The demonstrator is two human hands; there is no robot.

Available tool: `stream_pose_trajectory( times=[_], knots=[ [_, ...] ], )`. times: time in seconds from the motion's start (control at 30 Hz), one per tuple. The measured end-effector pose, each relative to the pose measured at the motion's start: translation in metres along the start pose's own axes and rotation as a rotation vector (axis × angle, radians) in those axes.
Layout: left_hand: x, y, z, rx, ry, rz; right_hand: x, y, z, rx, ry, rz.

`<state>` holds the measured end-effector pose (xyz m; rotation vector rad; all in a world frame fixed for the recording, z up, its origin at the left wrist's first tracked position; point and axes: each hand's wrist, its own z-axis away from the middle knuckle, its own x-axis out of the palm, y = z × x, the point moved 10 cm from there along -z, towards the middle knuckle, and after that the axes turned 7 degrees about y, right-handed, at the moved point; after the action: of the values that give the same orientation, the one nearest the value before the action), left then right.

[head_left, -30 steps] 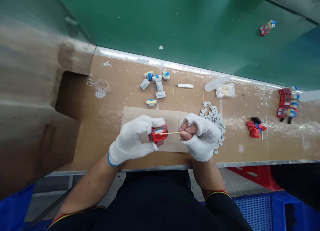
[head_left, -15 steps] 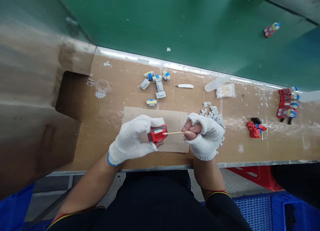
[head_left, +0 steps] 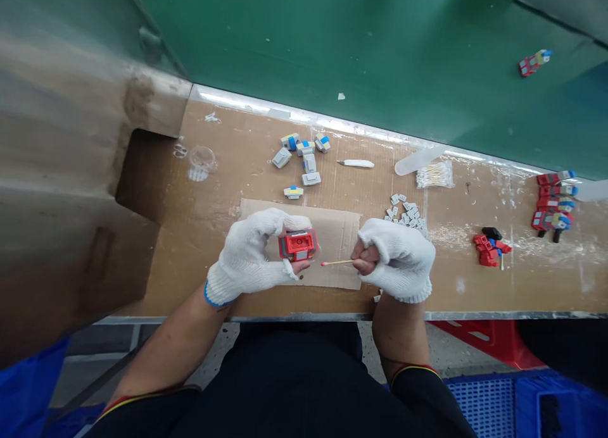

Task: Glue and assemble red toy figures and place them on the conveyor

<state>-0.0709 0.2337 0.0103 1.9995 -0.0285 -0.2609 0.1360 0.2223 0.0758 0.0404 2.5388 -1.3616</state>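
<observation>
My left hand (head_left: 259,254), in a white knitted glove with bare fingertips, grips a red and grey toy part (head_left: 298,244) by its sides, its hollow red face turned up. Opposite it, my gloved right hand (head_left: 393,257) pinches a thin cotton swab (head_left: 338,262) whose reddish tip points left, a little apart from the part. Both hands are over a flat piece of cardboard (head_left: 332,235). Small grey pieces (head_left: 409,216) lie just beyond my right hand, which partly hides them.
Several grey, yellow and blue blocks (head_left: 308,162), a white-handled knife (head_left: 356,163), a bag of swabs (head_left: 434,174) and a clear round lid (head_left: 202,158) lie farther back. Red toy parts (head_left: 489,248) and red figures (head_left: 553,200) are at the right. A metal wall (head_left: 57,159) bounds the left.
The swab has drawn back from the red part and its tip is now reddish. My right hand has moved slightly right. The part has tilted, showing its hollow face. The view has shifted a little.
</observation>
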Motion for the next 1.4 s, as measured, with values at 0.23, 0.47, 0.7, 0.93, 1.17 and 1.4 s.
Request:
stream_pose_trajectory(
  times=[0.23, 0.47, 0.7, 0.93, 1.17, 1.4],
  knots=[
    [-0.016, -0.012, 0.000, 0.017, 0.100, -0.121, 0.030, 0.016, 0.009, -0.133, -0.250, 0.280],
    [-0.017, -0.009, -0.002, 0.066, 0.064, -0.198, 0.046, 0.021, 0.012, -0.148, -0.351, 0.347],
    [-0.018, -0.015, -0.002, 0.026, 0.054, -0.207, 0.050, 0.022, 0.013, -0.149, -0.380, 0.326],
    [-0.018, -0.010, -0.005, 0.048, 0.062, -0.211, 0.042, 0.020, 0.012, -0.136, -0.348, 0.307],
    [-0.008, -0.005, -0.006, 0.021, 0.015, -0.207, -0.006, 0.001, 0.007, -0.050, 0.142, 0.081],
    [0.014, 0.009, -0.002, 0.108, -0.075, -0.161, -0.004, -0.004, 0.006, -0.057, 0.307, 0.126]
  ],
)
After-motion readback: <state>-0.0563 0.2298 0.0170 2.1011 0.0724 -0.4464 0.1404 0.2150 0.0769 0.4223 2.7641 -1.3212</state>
